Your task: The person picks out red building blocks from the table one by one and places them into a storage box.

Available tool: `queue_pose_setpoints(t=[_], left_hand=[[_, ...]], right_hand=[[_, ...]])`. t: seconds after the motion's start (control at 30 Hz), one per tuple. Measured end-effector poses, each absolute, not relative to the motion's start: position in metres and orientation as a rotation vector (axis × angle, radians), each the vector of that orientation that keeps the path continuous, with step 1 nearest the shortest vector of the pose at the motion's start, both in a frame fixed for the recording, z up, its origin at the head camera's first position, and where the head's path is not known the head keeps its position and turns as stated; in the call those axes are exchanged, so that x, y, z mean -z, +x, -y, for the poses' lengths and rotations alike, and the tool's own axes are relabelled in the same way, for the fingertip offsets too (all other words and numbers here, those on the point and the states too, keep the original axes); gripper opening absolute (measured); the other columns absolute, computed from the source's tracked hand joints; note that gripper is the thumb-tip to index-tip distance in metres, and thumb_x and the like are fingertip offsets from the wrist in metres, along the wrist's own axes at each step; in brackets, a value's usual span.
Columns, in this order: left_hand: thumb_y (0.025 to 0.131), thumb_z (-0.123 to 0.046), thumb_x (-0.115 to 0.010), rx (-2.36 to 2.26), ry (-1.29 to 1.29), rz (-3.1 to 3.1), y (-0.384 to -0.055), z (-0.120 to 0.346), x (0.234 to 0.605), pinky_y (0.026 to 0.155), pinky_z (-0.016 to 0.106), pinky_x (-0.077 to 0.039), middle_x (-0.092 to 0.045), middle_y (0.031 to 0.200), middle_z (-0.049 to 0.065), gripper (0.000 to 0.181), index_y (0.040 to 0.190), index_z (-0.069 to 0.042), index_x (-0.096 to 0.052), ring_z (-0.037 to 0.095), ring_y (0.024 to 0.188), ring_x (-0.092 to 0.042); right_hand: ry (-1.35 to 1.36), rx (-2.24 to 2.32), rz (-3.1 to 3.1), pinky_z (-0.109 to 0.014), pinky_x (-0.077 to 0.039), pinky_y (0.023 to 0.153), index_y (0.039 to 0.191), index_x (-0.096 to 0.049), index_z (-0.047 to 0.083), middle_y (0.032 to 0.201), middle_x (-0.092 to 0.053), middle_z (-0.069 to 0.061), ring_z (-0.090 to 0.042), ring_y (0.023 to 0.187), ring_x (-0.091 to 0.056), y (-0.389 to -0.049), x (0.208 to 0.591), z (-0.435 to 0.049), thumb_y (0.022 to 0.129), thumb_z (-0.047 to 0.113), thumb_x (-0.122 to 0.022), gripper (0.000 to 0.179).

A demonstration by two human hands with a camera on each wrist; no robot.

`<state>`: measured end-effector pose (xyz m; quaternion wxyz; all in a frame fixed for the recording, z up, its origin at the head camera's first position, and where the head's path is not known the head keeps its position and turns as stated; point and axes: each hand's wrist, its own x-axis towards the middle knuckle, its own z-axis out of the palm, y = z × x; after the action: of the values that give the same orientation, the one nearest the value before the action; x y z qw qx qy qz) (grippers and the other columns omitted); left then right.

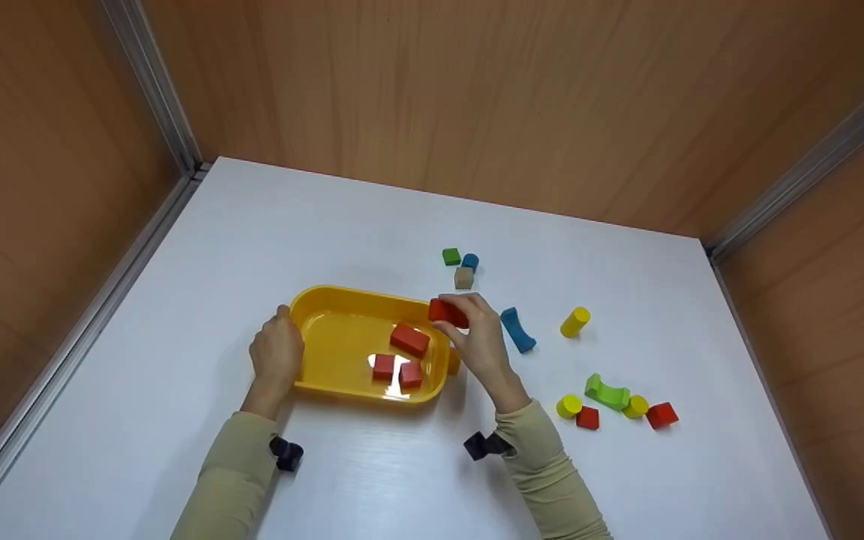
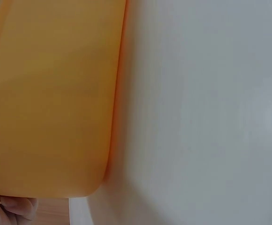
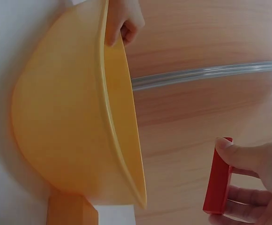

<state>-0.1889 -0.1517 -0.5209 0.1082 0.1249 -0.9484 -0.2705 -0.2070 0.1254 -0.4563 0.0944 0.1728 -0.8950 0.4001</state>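
The yellow tub [image 1: 342,337] stands on the white table with several red blocks inside, among them a longer red block [image 1: 409,340]. My left hand [image 1: 277,351] grips its left end; in the left wrist view, the fingers [image 2: 18,206] curl at the rim and the tub's wall hides most of the hand. Above the tub's right rim, my right hand [image 1: 481,341] pinches a red rectangular block [image 3: 217,180] between thumb and fingers. That block is apart from the tub in the right wrist view. An orange block-like piece [image 3: 72,211] is against the tub's right end.
Behind the tub are a green cube [image 1: 451,256], a blue piece [image 1: 470,261] and a wooden cube [image 1: 463,278]. To the right lie a blue curved block [image 1: 517,330], a yellow cylinder [image 1: 575,322], a green arch block [image 1: 607,392] and several red and yellow pieces. Wooden walls surround the table.
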Motion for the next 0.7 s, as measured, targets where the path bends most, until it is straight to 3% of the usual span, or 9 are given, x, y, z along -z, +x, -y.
queue_pose_setpoints(t=[0.37, 0.7], left_hand=[[0.091, -0.002, -0.038, 0.798, 0.38, 2.805, -0.191, 0.152, 0.521, 0.055, 0.045, -0.047, -0.057, 0.083, 0.024, 0.022, 0.106, 0.01, -0.047, 0.037, 0.07, -0.059], [0.09, -0.001, -0.039, 0.778, 0.339, 2.789, -0.188, 0.152, 0.521, 0.05, 0.041, -0.047, -0.057, 0.077, 0.023, 0.021, 0.106, 0.01, -0.048, 0.03, 0.059, -0.057]], right_hand=[[0.552, -1.352, 2.752, -0.023, -0.044, 0.081, 0.115, -0.058, 0.011, 0.104, -0.051, -0.001, -0.015, 0.097, -0.051, -0.206, 0.456, -0.089, 0.08, 0.015, -0.064, 0.036], [0.743, -1.191, 2.742, -0.022, -0.047, 0.073, 0.107, -0.062, 0.011, 0.1, -0.055, -0.006, -0.018, 0.087, -0.053, -0.205, 0.465, -0.057, 0.075, 0.023, -0.069, 0.035]])
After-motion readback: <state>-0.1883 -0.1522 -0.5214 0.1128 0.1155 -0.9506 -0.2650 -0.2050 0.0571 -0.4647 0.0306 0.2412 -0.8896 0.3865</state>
